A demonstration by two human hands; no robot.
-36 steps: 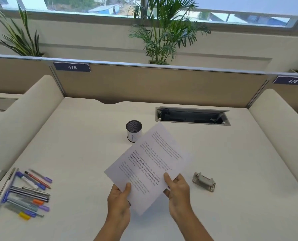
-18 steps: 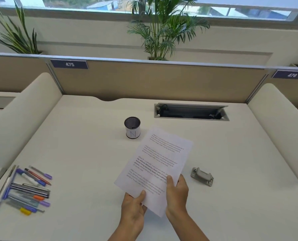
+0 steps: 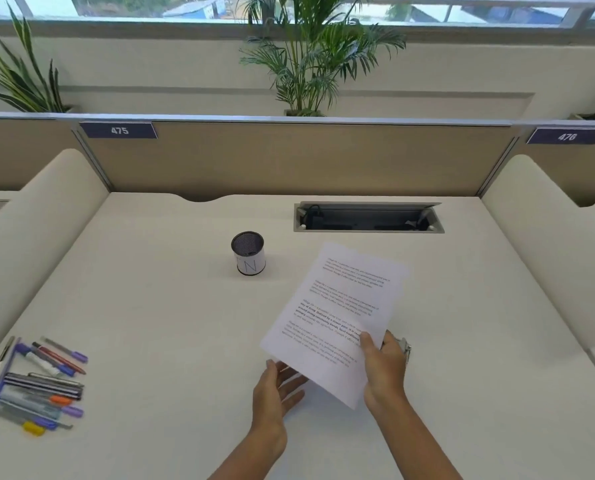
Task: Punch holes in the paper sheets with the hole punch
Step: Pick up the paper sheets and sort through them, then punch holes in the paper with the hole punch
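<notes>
The right hand (image 3: 382,370) pinches the white printed paper sheet (image 3: 341,317) at its near right edge, thumb on top and fingers curled beneath, holding it tilted above the cream worktop (image 3: 157,317); the left hand (image 3: 275,393) lies with fingers straight and apart under the sheet's near left corner, touching it at most, gripping nothing. The small grey metal hole punch (image 3: 405,348) sits on the worktop just right of the right hand, mostly hidden behind that hand and the sheet; only its right end shows. The step in hand looks like bringing the paper to the punch; no hole is visible in the sheet yet. The next move calls for sliding one edge squarely into the punch's slot, then pressing its lever down, probably with the free left hand. A black mesh pen cup (image 3: 248,252) stands far left of the sheet; a scatter of coloured pens (image 3: 39,382) lies at the near left.
</notes>
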